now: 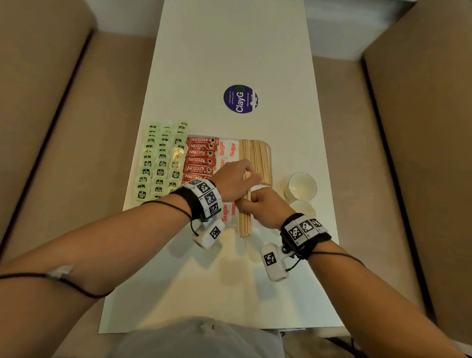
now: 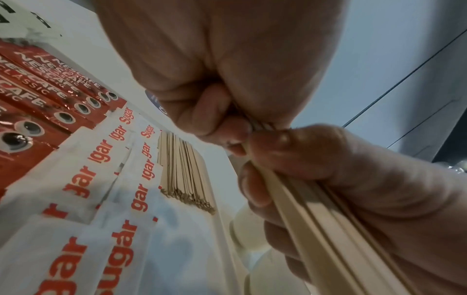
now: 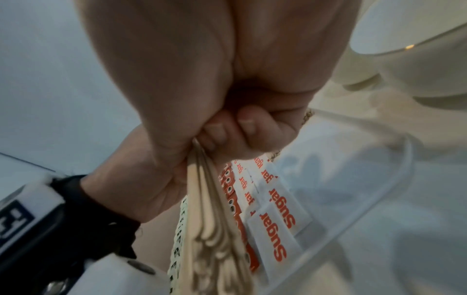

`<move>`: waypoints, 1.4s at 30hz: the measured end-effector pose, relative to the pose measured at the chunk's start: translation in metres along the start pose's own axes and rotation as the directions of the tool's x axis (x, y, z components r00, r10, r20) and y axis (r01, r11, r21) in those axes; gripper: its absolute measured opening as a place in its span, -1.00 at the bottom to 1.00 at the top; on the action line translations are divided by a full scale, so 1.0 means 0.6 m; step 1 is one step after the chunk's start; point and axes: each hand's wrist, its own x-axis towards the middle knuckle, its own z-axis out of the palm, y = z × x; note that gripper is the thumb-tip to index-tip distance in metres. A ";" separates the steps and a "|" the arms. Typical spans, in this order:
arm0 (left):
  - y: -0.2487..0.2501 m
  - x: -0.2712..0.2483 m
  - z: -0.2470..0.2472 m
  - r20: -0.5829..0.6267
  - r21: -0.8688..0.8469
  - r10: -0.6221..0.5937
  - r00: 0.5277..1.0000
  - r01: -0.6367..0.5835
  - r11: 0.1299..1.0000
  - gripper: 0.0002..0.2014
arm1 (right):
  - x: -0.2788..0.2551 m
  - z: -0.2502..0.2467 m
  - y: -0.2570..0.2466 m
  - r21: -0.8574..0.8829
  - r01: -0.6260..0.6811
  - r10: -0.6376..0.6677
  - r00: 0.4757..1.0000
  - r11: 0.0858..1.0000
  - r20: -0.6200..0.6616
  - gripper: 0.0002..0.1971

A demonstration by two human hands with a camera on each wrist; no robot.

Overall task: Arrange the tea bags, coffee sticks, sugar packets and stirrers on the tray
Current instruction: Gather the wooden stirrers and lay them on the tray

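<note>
- We read "NESCAFE CLASSIC" in white on the red coffee sticks [image 1: 200,156]; same print shows in the left wrist view [image 2: 48,87].
- We read "Sugar" in red on the white sugar packets [image 1: 232,149]; also on the packets in the left wrist view [image 2: 118,257] and the right wrist view [image 3: 284,229].
- We read "ClayGo" in white on the round purple sticker [image 1: 239,98] on the table; its smaller lines are too small for us to read.
- Green tea bags [image 1: 160,164] carry a dark label; we can't make out the words.
- Wrist bands [image 1: 208,198] show black-and-white square code markers, no text we can read.
</note>
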 end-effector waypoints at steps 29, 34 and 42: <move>-0.075 0.022 0.060 0.129 0.430 -0.066 0.990 0.004 0.903 -0.53 | 0.120 0.000 0.051 -0.272 -0.245 0.215 0.967 0.931 -0.134 -0.56; -0.075 0.022 0.061 0.133 0.438 -0.071 0.989 0.006 0.899 -0.50 | 0.118 -0.006 0.054 -0.287 -0.273 0.236 0.959 0.918 -0.156 -0.58; -0.068 0.020 0.064 0.151 0.443 -0.074 0.986 0.000 0.896 -0.47 | 0.118 -0.014 0.061 -0.344 -0.305 0.256 0.949 0.888 -0.182 -0.64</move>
